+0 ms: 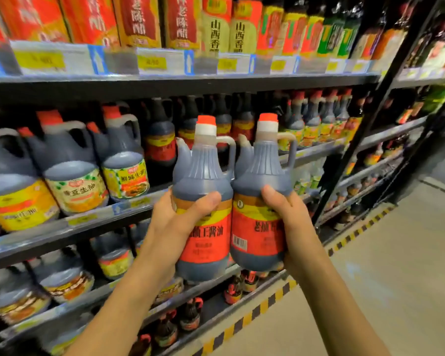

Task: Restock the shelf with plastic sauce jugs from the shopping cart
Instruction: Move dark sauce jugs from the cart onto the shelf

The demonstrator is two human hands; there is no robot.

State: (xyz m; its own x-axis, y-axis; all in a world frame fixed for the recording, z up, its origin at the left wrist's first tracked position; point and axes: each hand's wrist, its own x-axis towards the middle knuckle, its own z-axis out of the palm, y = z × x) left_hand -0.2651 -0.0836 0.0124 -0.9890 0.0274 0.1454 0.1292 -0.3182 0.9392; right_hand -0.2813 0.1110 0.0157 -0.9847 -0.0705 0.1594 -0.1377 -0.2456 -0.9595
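Both forearms reach up from the bottom of the view, and each of my hands carries one plastic sauce jug in front of the shelving. My left hand [176, 224] is wrapped around the label band of the left jug [203, 201], thumb lying across the front; my right hand [290, 222] grips the right jug [260, 201] the same way, thumb on the near face and fingers hidden behind. The two jugs are upright, side by side and touching at the shoulders, held in the air level with the middle shelf [88, 222], not yet set down. Both are full of dark sauce to the neck, so I judge them heavy for a one-hand hold; the plastic walls look smooth and a little yielding, and the glossy labels could slip under my palms. Each has a moulded loop handle at the right of the neck, which would be the surer place to take hold, though gripping the waist lets me push the base straight onto the shelf. Red caps over white collars sit tight on top. Behind them stand matching jugs [159, 140] with red labels, and that row is likely where these belong. Larger jugs [72, 173] with yellow-green labels fill the shelf to the left, tall bottles [216, 24] line the shelf above, and a striped floor strip [267, 301] runs along the base.
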